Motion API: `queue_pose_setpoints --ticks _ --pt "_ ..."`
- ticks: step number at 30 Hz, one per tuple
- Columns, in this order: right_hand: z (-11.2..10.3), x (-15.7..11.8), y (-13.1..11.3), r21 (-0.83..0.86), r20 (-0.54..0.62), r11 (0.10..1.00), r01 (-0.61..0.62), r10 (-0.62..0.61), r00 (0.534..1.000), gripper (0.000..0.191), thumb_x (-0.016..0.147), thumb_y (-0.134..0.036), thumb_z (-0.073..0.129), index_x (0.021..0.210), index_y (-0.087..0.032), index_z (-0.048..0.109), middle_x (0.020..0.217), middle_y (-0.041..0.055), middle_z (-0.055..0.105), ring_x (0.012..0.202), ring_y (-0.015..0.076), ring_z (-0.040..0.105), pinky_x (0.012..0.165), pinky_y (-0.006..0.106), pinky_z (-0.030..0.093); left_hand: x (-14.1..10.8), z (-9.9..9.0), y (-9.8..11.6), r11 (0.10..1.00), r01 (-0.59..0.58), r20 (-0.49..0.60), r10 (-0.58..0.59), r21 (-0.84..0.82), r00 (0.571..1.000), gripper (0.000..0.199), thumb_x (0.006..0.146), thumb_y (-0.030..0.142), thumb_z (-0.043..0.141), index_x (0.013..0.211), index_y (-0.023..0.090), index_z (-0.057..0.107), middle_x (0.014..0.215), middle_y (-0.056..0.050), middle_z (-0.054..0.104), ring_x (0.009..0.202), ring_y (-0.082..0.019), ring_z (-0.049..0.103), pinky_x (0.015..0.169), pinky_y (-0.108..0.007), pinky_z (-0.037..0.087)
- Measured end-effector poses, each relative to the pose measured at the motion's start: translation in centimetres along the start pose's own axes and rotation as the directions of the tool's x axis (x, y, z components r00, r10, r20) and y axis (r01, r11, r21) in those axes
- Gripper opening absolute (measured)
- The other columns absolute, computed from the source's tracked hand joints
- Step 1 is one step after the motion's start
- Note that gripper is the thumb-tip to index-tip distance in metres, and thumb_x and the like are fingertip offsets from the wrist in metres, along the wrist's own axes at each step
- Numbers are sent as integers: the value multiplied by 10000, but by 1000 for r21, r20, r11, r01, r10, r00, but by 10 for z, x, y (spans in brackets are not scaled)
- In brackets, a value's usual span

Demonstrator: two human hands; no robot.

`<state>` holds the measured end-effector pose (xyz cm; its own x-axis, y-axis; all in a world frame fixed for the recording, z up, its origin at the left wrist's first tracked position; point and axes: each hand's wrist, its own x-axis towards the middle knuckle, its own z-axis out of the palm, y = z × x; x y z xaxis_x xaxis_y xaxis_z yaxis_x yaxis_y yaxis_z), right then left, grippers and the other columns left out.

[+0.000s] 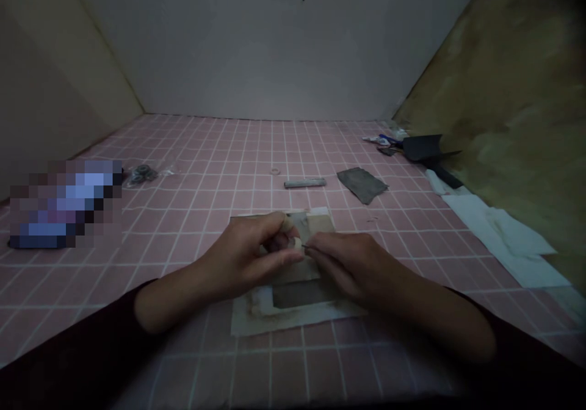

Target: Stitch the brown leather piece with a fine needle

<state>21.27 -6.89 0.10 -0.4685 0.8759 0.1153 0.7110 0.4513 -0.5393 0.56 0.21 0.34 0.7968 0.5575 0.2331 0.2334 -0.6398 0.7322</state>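
My left hand (pixel 249 248) grips a small pale piece (pixel 297 243) between thumb and forefinger, apparently to steady it. My right hand (pixel 352 260) pinches a thin dark item (pixel 305 247) near its end, probably for fine control; I cannot tell whether it touches the piece. Both hands are positioned above layered sheets (pixel 297 321), which likely shield the surface (pixel 220 147). Beyond these lie a pale ring (pixel 274 171), a grey roll (pixel 304 183) and a dark grey sheet (pixel 361 184), apparently spaced for easy reach.
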Motion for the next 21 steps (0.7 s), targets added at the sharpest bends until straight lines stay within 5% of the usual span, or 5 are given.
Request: queue_pose_setpoints --ticks 5,13,18,21 --pt "-8 3 -2 167 110 986 5 -24 994 235 952 -182 431 728 -165 501 613 -50 467 561 70 453 570 207 317 -2 2 -2 985 -105 27 102 137 994 110 879 213 561 966 146 556 809 -6 598 740 -121 568 659 -230 432" --pt "4 1 4 -62 -20 998 26 -27 999 141 914 -160 414 834 -140 529 734 17 532 658 124 507 598 247 334 1 -1 1 999 27 14 -27 -27 1000 166 881 316 573 855 152 569 691 25 574 613 -87 546 549 -182 411" --pt "-6 4 -2 149 112 989 4 -20 993 230 950 -177 431 735 -160 514 621 -46 479 569 71 461 572 206 321 0 2 -3 985 -92 31 89 147 996 106 875 246 576 932 160 553 814 -6 604 744 -126 568 657 -234 426" --pt "-7 5 -1 130 113 991 16 -31 993 217 940 -163 435 739 -161 515 626 -46 483 571 69 460 566 202 318 0 2 -3 991 -68 47 62 118 997 107 875 251 579 917 154 560 812 -8 603 750 -126 566 661 -234 424"
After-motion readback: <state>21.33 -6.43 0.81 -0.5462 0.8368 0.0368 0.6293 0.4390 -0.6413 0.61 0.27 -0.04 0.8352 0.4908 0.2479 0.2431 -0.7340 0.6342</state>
